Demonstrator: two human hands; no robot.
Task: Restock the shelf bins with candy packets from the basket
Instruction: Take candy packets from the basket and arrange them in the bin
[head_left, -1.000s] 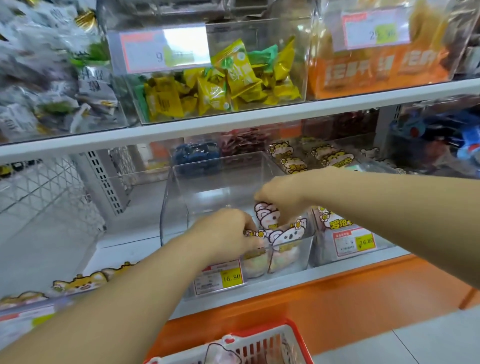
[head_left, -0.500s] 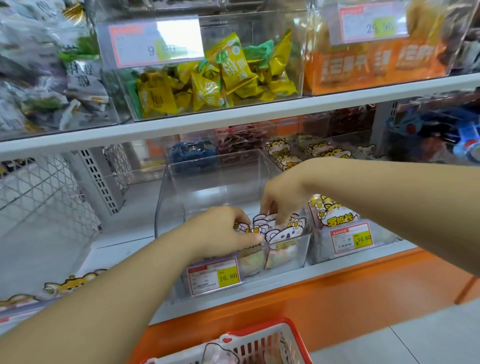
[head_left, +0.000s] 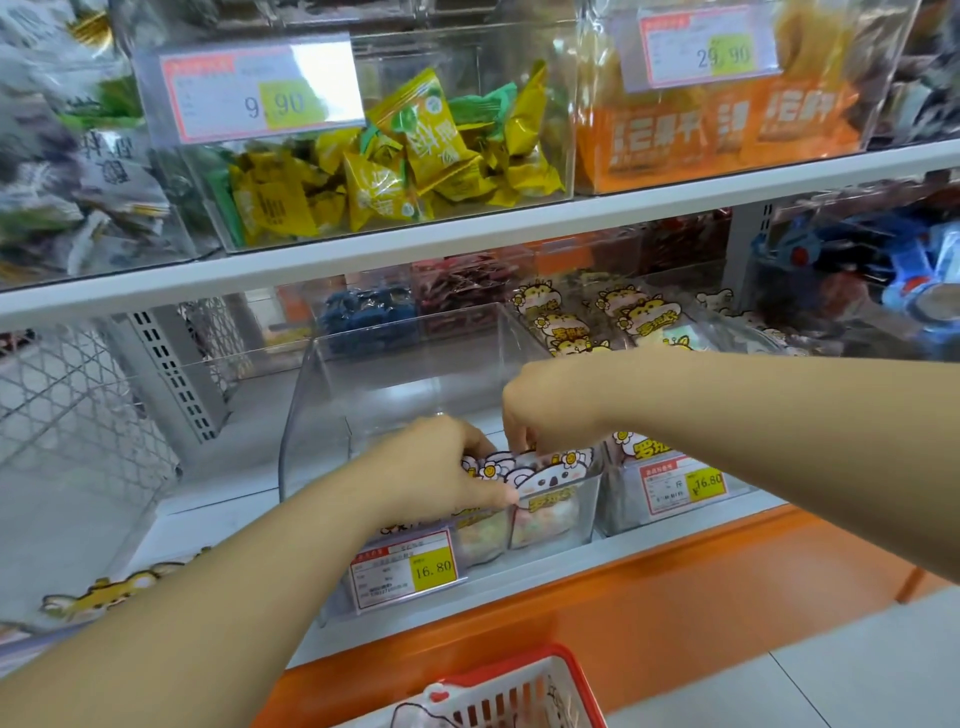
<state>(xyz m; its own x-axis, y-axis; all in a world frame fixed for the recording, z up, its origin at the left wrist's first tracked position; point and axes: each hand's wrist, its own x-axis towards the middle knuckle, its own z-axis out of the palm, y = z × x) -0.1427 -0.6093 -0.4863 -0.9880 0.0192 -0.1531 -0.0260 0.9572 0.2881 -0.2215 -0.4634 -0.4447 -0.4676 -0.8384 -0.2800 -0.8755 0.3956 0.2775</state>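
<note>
A clear shelf bin (head_left: 322, 415) with a 16.80 price tag stands on the lower shelf. Candy packets (head_left: 545, 480) with white cartoon animal tops stand upright against its front wall. My left hand (head_left: 436, 470) curls over the packets on the left and grips them. My right hand (head_left: 540, 410) reaches in from above and pinches the top edge of a packet. The red basket (head_left: 524, 691) with white mesh sits below at the bottom edge, with a packet showing inside.
A second clear bin (head_left: 670, 483) of yellow cartoon packets stands right of the first. The upper shelf (head_left: 467, 244) carries bins of yellow-green sweets and orange packs. More cartoon packets (head_left: 109, 592) lie at the lower left. An orange base panel runs under the shelf.
Both hands have stayed at the front of the bin, shifting the upright packets slightly; my right hand has dropped a little onto the packet tops. The view moved closer.
</note>
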